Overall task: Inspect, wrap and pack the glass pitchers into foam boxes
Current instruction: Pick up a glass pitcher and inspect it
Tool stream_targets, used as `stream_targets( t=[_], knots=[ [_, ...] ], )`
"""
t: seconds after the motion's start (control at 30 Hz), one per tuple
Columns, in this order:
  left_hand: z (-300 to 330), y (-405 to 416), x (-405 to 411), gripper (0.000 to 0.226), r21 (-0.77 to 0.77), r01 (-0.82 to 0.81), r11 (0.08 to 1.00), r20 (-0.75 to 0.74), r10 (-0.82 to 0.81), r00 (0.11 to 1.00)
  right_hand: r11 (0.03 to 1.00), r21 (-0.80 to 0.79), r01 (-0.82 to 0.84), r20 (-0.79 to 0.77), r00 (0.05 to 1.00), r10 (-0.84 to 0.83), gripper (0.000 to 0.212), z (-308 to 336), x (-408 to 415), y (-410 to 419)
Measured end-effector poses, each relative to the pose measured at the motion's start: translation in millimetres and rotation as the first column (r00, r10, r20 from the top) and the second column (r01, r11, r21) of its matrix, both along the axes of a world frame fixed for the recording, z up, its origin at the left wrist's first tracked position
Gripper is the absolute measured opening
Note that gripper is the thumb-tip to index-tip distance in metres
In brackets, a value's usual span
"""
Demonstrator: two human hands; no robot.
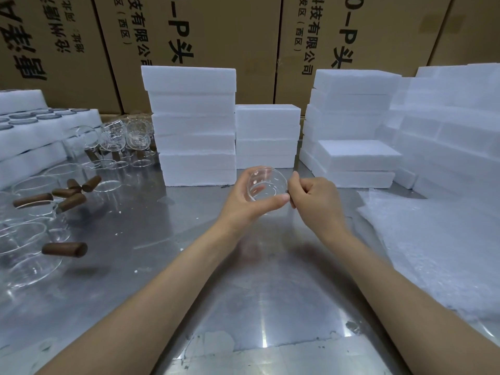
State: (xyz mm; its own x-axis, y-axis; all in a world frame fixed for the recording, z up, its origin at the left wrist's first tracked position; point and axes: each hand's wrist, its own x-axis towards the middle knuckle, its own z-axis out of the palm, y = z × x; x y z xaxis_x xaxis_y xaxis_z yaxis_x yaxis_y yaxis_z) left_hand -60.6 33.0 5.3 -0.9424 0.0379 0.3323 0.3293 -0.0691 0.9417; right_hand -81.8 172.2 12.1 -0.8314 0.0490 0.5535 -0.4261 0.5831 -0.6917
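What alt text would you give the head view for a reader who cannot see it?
Two hands hold a clear glass pitcher above a metal table. The left hand cups it; the right hand pinches its rim. Foam boxes stand behind, more pitchers at left.

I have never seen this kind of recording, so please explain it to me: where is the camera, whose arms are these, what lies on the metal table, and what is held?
There is no machine: a person wears the camera on the head, looking down. The left hand cups a clear glass pitcher; the right hand grips its side, probably the handle, which is hidden. On the steel table, more pitchers with brown handles lie left, white foam boxes are stacked behind, and white wrapping sheets lie right.
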Motion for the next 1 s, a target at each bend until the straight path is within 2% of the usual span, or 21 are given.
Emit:
stream_targets(
  t=[0.13,0.27,0.37,0.53,0.67,0.8,1.0],
  knots=[
    [-3,5,-2,0.054,0.101,-0.068,0.993,0.025,0.066,0.998,0.999,0.034,0.022,-0.076,0.997,-0.019,0.055,1,3,-4],
    [-3,7,-4,0.041,0.248,-0.124,0.961,0.081,0.106,0.991,0.998,0.069,-0.013,-0.122,0.992,0.021,0.066,-2,4,-8],
    [-2,5,-3,0.042,0.265,-0.154,0.952,0.097,0.133,0.986,0.997,0.072,-0.025,-0.130,0.991,0.035,0.063,-4,4,-12],
    [0,6,-5,0.015,0.308,-0.173,0.935,0.158,0.129,0.979,0.998,0.049,-0.033,-0.107,0.994,0.038,0.059,-4,3,-9],
    [6,5,-5,0.014,0.331,-0.046,0.943,0.202,-0.023,0.979,0.998,-0.044,-0.035,-0.019,0.999,0.034,0.061,-4,-3,0],
    [10,-4,-5,0.018,0.444,0.126,0.887,0.210,-0.240,0.948,0.993,-0.109,-0.049,0.028,0.998,0.053,0.063,-3,-5,7],
    [13,-18,-3,0.042,0.409,0.361,0.838,0.152,-0.453,0.879,0.974,-0.217,-0.064,0.078,0.994,0.083,0.064,2,-3,10]
  ],
)
